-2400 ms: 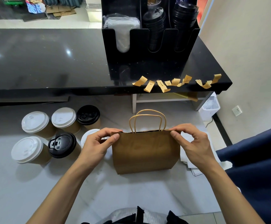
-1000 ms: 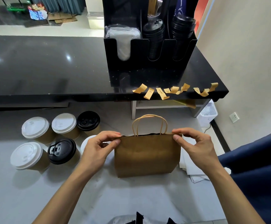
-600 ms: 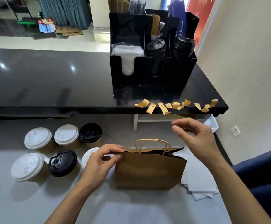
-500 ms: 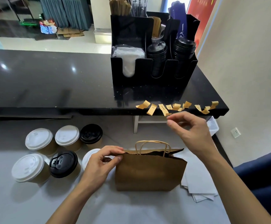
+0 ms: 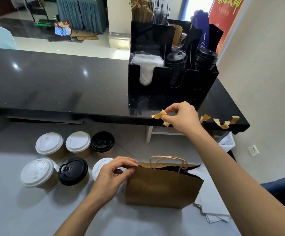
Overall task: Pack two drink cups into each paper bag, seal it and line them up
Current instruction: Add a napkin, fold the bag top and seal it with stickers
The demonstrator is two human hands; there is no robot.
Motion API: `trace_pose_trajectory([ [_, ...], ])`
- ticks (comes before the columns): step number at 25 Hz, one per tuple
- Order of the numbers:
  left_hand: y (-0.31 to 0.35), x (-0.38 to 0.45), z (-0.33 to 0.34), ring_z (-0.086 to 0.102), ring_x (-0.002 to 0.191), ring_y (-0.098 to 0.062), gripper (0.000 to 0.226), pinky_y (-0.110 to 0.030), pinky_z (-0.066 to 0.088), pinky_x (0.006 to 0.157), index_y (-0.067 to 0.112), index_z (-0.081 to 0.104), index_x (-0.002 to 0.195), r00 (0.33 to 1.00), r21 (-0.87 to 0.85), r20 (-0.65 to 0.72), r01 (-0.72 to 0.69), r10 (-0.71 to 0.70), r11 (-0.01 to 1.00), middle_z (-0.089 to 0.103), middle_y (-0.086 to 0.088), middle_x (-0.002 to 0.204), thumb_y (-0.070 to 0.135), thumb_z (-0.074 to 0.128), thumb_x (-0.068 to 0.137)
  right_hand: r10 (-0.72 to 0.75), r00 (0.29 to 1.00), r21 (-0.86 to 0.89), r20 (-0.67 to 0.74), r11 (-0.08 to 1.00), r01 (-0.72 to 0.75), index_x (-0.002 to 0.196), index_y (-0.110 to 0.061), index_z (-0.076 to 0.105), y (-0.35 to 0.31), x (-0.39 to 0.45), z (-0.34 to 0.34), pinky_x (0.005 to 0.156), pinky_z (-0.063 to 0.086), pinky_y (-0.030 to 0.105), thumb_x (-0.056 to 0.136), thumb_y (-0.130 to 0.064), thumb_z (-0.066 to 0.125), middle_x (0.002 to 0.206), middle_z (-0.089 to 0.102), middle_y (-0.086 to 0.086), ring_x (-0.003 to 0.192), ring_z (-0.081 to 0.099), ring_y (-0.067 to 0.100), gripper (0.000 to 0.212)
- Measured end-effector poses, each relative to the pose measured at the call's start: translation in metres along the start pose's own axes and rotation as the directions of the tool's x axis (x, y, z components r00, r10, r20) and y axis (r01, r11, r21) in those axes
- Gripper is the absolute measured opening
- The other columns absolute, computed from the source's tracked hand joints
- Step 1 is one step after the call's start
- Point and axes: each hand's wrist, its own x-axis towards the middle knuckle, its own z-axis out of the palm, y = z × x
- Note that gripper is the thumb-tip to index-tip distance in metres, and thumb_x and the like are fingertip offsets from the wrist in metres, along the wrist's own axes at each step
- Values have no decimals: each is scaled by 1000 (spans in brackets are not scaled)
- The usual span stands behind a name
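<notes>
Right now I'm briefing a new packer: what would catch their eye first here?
The right hand up at the black counter's edge, pinching a tan sticker strip. Below it, the left hand pinches the top left corner of the brown paper bag, its mouth partly open. Left of the bag stand lidded cups, white and black.

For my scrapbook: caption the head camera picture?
Left hand pinches brown paper bag; right hand picks tan sticker strip.

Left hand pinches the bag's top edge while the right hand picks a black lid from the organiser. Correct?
Not quite. In the head view the right hand pinches a tan sticker strip at the black counter's edge, not a lid. The left hand does pinch the paper bag's top edge.
</notes>
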Motion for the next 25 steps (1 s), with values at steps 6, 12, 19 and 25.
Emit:
trace_pose_trajectory([
  [6,3,-1,1,68,103,-16,24,-20,48,73,30,78,90,1000,-13,-7,11,-11,1000,74,7,109,6,74,88,-57,997,244,-51,967,68,89,-25,73,1,-1,1,83,60,37,84,-24,81,86,71,-9,85,67,8,10],
  [12,2,-2,0,68,105,-17,26,-24,50,74,34,78,92,1000,6,-5,15,-15,1000,73,8,110,9,73,89,-109,982,332,-155,930,155,86,-26,70,-8,0,-10,73,57,23,86,-20,79,80,73,-9,78,70,4,11],
  [19,0,-2,1,69,100,-17,24,-21,51,72,34,78,92,999,38,-33,-12,13,999,74,8,107,10,75,88,-260,950,314,-170,900,303,90,-24,73,-20,-45,-20,67,51,13,88,-17,76,80,72,-11,78,68,5,8],
  [25,1,-5,1,70,99,-16,27,-22,53,75,33,79,91,999,32,-25,-39,40,999,75,9,104,7,75,87,-356,920,190,-167,903,384,93,-28,76,-31,-100,-24,82,46,32,89,-25,76,84,67,-18,87,56,7,5],
])
